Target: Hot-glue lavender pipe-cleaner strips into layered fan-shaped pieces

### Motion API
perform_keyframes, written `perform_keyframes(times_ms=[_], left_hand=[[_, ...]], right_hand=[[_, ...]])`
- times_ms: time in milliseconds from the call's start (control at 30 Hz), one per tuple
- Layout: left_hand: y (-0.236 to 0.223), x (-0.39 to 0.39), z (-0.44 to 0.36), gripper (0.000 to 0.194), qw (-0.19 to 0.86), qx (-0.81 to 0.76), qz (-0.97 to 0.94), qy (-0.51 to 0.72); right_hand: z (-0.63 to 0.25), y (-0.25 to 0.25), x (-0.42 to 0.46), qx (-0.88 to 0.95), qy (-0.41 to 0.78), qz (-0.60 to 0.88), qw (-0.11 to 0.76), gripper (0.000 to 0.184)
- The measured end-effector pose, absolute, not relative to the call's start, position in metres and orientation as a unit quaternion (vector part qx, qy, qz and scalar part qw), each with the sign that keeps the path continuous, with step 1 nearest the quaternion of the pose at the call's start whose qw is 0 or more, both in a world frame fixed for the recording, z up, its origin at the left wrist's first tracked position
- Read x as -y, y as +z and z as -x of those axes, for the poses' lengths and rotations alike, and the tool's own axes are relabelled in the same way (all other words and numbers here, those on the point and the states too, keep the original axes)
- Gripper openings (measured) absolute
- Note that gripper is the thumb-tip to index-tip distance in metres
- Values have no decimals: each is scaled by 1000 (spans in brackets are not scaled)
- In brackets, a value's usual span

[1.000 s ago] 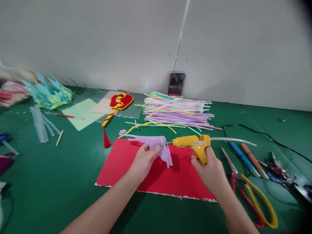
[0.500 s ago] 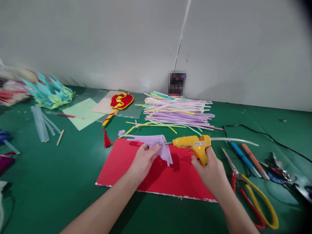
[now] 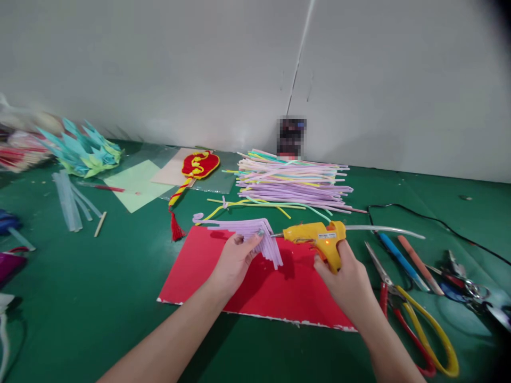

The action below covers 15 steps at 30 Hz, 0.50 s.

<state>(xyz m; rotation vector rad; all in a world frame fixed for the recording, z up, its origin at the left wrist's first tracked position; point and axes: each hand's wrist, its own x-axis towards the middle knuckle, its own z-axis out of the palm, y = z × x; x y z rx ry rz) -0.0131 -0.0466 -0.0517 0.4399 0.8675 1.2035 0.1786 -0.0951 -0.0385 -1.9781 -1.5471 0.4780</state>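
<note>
Pinched in my left hand [image 3: 238,259] is a bundle of bent lilac pipe cleaners [image 3: 272,249], lined up side by side with a sharp corner at the upper right and one curled end at the far left. My right hand [image 3: 346,282] is wrapped round the handle of a yellow hot glue gun [image 3: 315,236], whose small light glows orange. The gun's metal nozzle points left and meets the bundle near its bend. A clear glue stick [image 3: 383,229] juts out of the gun's back. Below both hands lies a red board [image 3: 287,292] with ragged white edges.
Behind the board lies a pile of pastel pipe cleaners [image 3: 293,183]. Scissors [image 3: 393,292] with red and yellow handles, two markers [image 3: 419,265] and a black cord [image 3: 439,221] are at right. A red fan ornament [image 3: 200,165], green paper [image 3: 139,186] and glue sticks [image 3: 67,205] are at left.
The view has shifted very slightly. Both hands, the pipe cleaner bundle and the glue gun stay in nearly the same place, with the nozzle still at the bend.
</note>
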Motion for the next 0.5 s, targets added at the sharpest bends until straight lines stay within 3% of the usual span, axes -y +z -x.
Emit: perform_keyframes(times_ms=[500], left_hand=[[-50,46,15,20,718,-386,-205,542]], right_hand=[[-180,-40,95,590,160,742,276,19]])
